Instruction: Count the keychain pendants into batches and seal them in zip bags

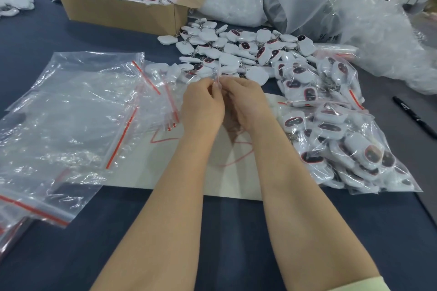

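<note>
Item: bag (pixel 218 73), clear film, pinched at its upper edge between the curled fingers of the left hand (pixel 203 104) and the right hand (pixel 246 101), which are pressed together above a pale sheet (pixel 224 184). Whether it holds anything cannot be told; its lower part is hidden by the hands.

Risks, as judged:
- The slick film may be lost from the fingertips, since only a narrow strip is gripped.
- The zip may be left partly unpressed, so that pieces spill later.
- The count may be confused, as loose pendants (pixel 236 49) are heaped just beyond the hands and touch the filled bags (pixel 343 149) at right.

Materials:
- Pendants: white, glossy, rounded squares, some with a dark red-rimmed face, fitted with small metal chains.
- Empty bags (pixel 71 113): crinkled, transparent, red-striped at the mouth, stacked at left.
- Box (pixel 118 12): brown corrugated card, holding more pendants.
- Marker (pixel 413 116): black, slim, lying well apart at right.
</note>
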Tool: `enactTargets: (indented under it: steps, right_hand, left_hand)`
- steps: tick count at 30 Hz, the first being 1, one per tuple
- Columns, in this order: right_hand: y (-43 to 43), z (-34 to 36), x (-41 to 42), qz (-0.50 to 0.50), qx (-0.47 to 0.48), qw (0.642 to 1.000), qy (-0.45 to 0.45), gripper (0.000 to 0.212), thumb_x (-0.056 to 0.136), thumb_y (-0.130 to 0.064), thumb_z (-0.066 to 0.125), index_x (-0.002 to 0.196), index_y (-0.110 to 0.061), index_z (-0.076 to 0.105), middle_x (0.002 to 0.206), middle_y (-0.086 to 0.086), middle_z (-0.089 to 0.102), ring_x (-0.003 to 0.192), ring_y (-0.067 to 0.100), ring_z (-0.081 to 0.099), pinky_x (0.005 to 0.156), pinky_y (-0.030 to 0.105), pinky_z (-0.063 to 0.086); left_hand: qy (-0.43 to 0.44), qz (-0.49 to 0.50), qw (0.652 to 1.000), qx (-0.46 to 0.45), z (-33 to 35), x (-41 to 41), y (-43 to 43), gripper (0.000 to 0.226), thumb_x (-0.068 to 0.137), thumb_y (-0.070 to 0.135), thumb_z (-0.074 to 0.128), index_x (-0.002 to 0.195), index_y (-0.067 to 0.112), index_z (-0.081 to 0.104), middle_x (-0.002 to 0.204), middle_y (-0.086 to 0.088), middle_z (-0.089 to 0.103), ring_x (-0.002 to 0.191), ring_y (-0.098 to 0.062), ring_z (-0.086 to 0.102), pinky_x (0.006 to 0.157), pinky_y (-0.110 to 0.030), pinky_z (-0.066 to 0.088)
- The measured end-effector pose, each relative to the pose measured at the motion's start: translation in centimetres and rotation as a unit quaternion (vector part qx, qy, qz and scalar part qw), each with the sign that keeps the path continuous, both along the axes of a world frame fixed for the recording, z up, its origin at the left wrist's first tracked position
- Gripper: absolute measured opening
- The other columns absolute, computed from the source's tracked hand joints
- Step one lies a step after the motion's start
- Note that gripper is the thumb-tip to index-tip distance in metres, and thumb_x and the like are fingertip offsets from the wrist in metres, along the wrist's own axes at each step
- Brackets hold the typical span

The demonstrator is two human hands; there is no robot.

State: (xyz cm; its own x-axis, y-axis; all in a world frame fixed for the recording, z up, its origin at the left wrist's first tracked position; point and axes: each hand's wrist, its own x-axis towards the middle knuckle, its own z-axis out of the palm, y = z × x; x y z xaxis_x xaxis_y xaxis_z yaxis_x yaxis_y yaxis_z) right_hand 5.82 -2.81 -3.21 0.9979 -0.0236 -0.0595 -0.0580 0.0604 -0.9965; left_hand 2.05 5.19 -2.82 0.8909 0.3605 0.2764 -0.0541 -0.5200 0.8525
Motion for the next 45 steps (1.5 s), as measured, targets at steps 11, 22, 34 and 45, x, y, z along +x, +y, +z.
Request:
enactTargets:
  steps: [11,22,34,45]
  right_hand:
    - [0.1,-0.1,0.2,0.003,-0.012,1.000,-0.003,0.035,0.088,-0.016,0.065,0.053,-0.017,0.064,0.064,0.008,0.055,0.070,0.023,0.050,0.071,0.039,0.041]
    - [0.1,0.3,-0.3,-0.022,-0.034,0.999,-0.015,0.046,0.092,-0.009,0.055,0.048,-0.015,0.044,0.037,-0.006,0.040,0.037,0.009,0.035,0.040,0.019,0.029]
    - [1.2,1.6,-0.9,-0.042,-0.352,0.929,-0.111,0.031,0.095,-0.013,0.049,0.065,-0.018,0.045,0.059,-0.009,0.041,0.053,0.009,0.033,0.054,0.022,0.026]
    - [-0.9,1.8,-0.8,-0.041,-0.416,0.903,-0.103,0.022,0.092,-0.011,0.048,0.084,-0.009,0.068,0.085,0.008,0.064,0.084,0.022,0.053,0.076,0.029,0.042]
  left_hand:
    - [0.022,0.011,0.994,-0.110,0.2,0.3,0.0,0.013,0.090,0.021,0.059,0.087,0.011,0.065,0.082,0.002,0.063,0.089,-0.022,0.063,0.083,-0.033,0.049]
    - [0.033,-0.006,0.991,-0.129,0.3,0.4,-0.1,0.015,0.092,0.017,0.054,0.092,0.010,0.067,0.088,-0.002,0.067,0.090,-0.022,0.062,0.085,-0.030,0.048]
    - [-0.258,0.091,0.957,-0.094,1.8,-1.0,-0.4,0.010,0.087,0.011,0.051,0.080,0.006,0.056,0.082,-0.004,0.053,0.070,-0.015,0.048,0.065,-0.024,0.041]
    - [0.062,0.023,0.996,0.066,-0.6,0.6,0.1,0.023,0.093,0.028,0.046,0.096,0.010,0.059,0.109,-0.010,0.061,0.104,-0.030,0.055,0.089,-0.040,0.044]
